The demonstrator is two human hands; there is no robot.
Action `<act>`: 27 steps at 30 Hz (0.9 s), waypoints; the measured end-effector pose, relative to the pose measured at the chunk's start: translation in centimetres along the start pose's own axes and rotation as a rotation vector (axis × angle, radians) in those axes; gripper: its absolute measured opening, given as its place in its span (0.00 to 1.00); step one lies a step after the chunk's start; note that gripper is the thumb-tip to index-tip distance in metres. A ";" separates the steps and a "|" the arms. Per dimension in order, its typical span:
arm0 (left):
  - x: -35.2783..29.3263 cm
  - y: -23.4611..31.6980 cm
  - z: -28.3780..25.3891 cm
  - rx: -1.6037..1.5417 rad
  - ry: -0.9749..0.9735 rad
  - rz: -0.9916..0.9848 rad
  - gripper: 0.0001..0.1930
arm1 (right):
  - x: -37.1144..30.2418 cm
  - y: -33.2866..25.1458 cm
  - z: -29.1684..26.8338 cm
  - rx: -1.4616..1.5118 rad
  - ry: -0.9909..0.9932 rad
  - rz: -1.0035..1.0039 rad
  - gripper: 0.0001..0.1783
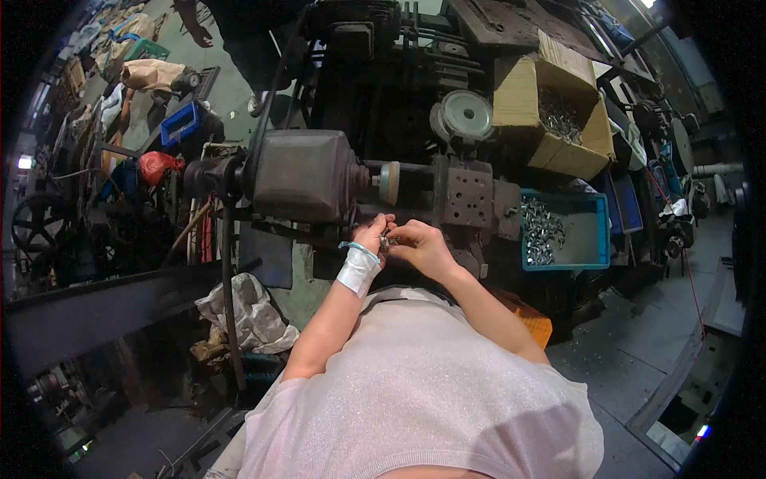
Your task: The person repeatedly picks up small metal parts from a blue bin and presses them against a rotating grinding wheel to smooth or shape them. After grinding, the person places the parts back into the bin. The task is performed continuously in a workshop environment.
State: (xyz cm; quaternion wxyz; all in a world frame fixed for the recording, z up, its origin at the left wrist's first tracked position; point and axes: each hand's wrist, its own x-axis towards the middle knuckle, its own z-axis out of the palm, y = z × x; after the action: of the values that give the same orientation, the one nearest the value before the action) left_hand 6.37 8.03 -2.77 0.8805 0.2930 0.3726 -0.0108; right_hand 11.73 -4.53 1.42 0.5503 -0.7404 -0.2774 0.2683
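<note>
My left hand [369, 239], a white wrap and a pale green band at its wrist, is closed around small shiny metal pieces [388, 243]. From the right, my right hand [424, 250] meets it, with thumb and fingers pinched on the same pieces. Their exact shape and number are too small to make out. Both hands are just in front of a dark lathe-like machine [302, 174], below its round pale wheel [389, 183]. To the right of that wheel stands a dark block with holes [468, 195].
At right, a blue crate [608, 231] holds many shiny metal parts. Behind it, an open cardboard box [515, 96] contains more. A white sack [247, 315] lies at lower left beside an upright metal bar [230, 287]. Another person [259, 40] stands beyond the machine.
</note>
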 end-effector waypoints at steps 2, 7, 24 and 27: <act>0.0 -0.3 -0.1 0.058 -0.034 0.015 0.13 | -0.1 0.0 0.5 -0.108 0.080 -0.107 0.09; -0.5 0.2 -0.1 0.162 -0.096 -0.012 0.14 | 0.6 1.0 -0.1 0.210 0.308 0.084 0.07; 0.7 0.6 1.6 0.702 0.144 0.211 0.10 | 4.7 4.7 0.1 0.206 0.369 0.311 0.10; 1.2 0.8 1.8 0.718 0.179 0.256 0.10 | 5.5 4.7 0.2 0.178 0.398 0.325 0.10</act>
State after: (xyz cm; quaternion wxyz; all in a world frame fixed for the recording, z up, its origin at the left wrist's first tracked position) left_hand 8.60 7.96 -2.13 0.6801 0.6264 0.3807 -0.0052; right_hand 15.99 -1.69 -3.64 0.6066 -0.7621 -0.0165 0.2255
